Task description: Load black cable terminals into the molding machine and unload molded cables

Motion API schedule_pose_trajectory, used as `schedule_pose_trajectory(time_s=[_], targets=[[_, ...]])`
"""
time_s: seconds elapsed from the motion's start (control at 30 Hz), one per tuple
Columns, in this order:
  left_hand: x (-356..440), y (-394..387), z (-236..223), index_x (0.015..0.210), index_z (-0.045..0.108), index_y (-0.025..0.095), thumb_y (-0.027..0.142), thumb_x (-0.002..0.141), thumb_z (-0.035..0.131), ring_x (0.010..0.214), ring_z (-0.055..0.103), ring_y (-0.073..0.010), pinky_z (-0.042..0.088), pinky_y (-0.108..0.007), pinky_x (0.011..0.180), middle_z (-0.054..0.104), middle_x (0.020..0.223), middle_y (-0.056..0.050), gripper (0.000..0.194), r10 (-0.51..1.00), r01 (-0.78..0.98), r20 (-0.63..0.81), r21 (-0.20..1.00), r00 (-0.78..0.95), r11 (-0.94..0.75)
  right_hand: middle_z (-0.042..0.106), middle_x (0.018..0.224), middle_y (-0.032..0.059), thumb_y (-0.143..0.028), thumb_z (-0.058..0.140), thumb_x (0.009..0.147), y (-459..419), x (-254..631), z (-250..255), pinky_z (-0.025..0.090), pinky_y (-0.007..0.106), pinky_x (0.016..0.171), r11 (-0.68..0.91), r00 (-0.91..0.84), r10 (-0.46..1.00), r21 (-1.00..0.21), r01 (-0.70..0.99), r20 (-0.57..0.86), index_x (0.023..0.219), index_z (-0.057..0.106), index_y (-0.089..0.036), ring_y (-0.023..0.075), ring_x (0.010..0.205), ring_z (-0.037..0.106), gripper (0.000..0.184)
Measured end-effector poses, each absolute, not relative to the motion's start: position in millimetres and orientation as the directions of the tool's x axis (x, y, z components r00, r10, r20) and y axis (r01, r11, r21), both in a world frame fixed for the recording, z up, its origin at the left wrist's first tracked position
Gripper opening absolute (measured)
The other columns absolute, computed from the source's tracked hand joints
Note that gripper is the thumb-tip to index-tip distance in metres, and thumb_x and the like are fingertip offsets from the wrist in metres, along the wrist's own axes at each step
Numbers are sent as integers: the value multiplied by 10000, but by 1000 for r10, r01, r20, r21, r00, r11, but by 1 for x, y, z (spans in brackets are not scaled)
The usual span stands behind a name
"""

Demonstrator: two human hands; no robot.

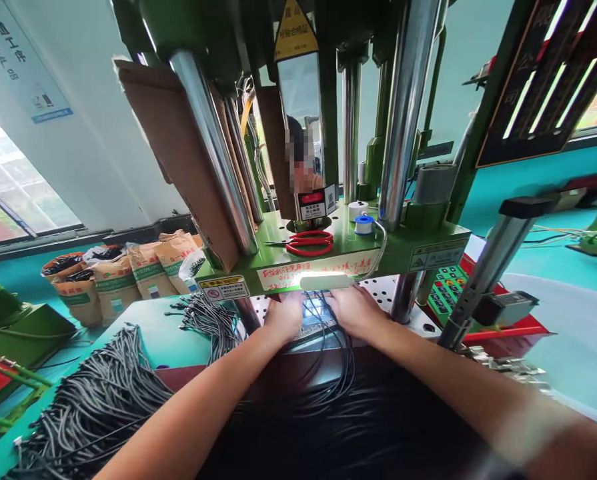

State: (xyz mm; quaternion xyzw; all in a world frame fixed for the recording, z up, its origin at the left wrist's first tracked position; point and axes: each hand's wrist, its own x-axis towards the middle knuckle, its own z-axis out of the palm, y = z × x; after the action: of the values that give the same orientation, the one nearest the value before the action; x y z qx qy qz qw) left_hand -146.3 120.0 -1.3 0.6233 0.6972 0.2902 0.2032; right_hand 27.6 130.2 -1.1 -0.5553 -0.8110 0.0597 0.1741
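Both my hands reach under the green press platen (328,257) of a vertical moulding machine. My left hand (284,315) and my right hand (354,311) lie side by side on a lit mould plate (314,315), fingers pointing away and pressing down on black cables (339,363) laid across it. The fingertips are hidden under the platen and a small white lamp (327,281). The cables trail back toward me over the front edge of the machine table.
A big heap of black cables (98,400) lies at the left on the teal bench, with a smaller bundle (211,320) near the mould. Red-handled scissors (308,242) and tape rolls (363,223) sit on the platen. Chrome columns (408,113) rise around. A control panel (445,287) is at right. Sacks (118,280) stand at left.
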Motion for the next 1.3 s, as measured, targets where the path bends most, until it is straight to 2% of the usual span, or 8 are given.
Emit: schedule_pose_trajectory(time_s=[0.1,0.17,0.4,0.57,0.8,0.93,1.13,1.3], targets=[[-139,108,-8,1198,563,158,275,888,543,1226,480,-245,349,-475,1063,528,1323,-116,332,977,845,172,497,127,-198,627,1129,147,-257,455,937,113,10,-2,365,403,967,428,-379,891,-184,885,250,1136,614,-126,280,1112,523,287],[-138,105,-9,1267,515,121,189,886,495,1313,389,-259,259,-444,1124,480,1382,-148,387,957,876,192,395,217,-278,637,1094,112,-248,451,948,111,0,-2,401,419,933,436,-396,881,-124,891,258,1132,604,-135,247,1061,555,265],[-145,107,-3,1266,491,127,150,825,412,1291,419,-234,301,-394,1104,502,1370,-119,449,946,927,162,207,282,-312,637,1062,66,-285,521,936,122,-11,-1,445,446,913,437,-424,866,8,899,266,1097,603,-142,211,999,595,231],[-149,111,-4,1276,463,175,176,786,432,1206,501,-239,382,-376,1036,557,1293,-102,490,958,943,133,187,254,-276,637,1062,73,-292,528,934,125,-19,0,467,425,890,460,-457,861,40,887,223,1059,615,-136,203,985,600,218],[-153,117,-9,1323,399,197,193,799,411,1198,514,-242,414,-382,996,527,1336,-98,524,969,951,98,190,228,-243,643,1055,75,-294,539,929,125,-19,-2,471,428,893,460,-454,866,22,888,212,1064,616,-130,206,989,604,226],[-147,113,-3,1298,451,198,208,855,339,1235,483,-215,389,-379,1026,540,1329,-83,457,964,945,99,196,247,-262,648,1050,66,-320,531,933,128,-8,-7,473,429,889,409,-394,890,-18,912,228,1084,613,-145,201,970,613,246],[-142,105,0,1350,419,158,190,850,333,1318,388,-178,297,-350,1106,461,1423,-62,509,959,940,113,199,260,-278,662,1008,67,-311,544,928,132,-10,-11,478,433,885,312,-296,929,-43,949,221,1043,629,-125,200,943,628,234],[-140,104,1,1371,400,189,204,844,343,1308,407,-193,329,-356,1086,453,1431,-45,531,963,943,112,204,244,-262,645,1074,86,-291,559,919,133,-12,-7,459,445,918,318,-299,925,-50,947,233,1071,621,-119,214,1004,608,238]])
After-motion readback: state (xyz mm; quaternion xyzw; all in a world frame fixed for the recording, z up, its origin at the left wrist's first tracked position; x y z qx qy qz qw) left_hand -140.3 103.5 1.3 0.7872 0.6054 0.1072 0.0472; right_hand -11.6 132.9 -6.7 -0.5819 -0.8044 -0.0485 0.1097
